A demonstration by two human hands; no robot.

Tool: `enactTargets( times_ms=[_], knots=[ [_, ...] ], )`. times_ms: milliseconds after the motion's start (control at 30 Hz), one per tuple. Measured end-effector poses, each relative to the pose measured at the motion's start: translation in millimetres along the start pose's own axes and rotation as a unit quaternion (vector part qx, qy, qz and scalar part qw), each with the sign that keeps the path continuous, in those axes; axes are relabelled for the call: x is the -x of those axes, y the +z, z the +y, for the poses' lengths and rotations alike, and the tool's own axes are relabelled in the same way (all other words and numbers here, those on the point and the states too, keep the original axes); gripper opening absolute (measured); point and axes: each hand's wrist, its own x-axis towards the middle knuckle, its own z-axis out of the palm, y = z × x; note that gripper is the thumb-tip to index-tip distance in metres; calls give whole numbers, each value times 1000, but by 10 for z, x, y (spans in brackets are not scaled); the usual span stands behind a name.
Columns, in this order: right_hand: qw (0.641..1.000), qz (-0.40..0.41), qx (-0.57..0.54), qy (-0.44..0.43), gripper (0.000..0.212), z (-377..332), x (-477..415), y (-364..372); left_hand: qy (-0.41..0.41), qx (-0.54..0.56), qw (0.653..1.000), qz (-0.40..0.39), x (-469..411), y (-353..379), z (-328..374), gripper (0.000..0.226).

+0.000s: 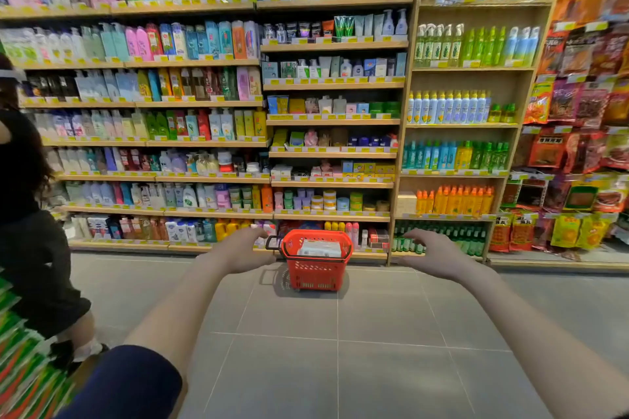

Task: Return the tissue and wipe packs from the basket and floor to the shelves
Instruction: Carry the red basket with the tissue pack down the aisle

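A red plastic basket [316, 274] stands on the grey tiled floor in front of the shelves, its black handle at the left side. White packs [320, 247] lie inside it, showing above the rim. My left hand [243, 250] is stretched out to the left of the basket, fingers apart, holding nothing. My right hand [430, 250] is stretched out to the right of the basket, fingers spread and empty. Both hands are apart from the basket.
Tall wooden shelves [332, 216] full of bottles and boxes fill the wall ahead. Snack bags hang on a rack [585, 112] at the right. A person in black [30, 214] stands at the left edge. Colourful goods [20, 367] blur at the lower left.
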Motion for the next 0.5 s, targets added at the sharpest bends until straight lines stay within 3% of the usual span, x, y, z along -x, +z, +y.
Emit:
enactTargets(
  times_ms=[500],
  knots=[
    [999,-2,-23,30,67,-318,-2072,415,25,28,999,-13,-2008,-107,-753,67]
  ],
)
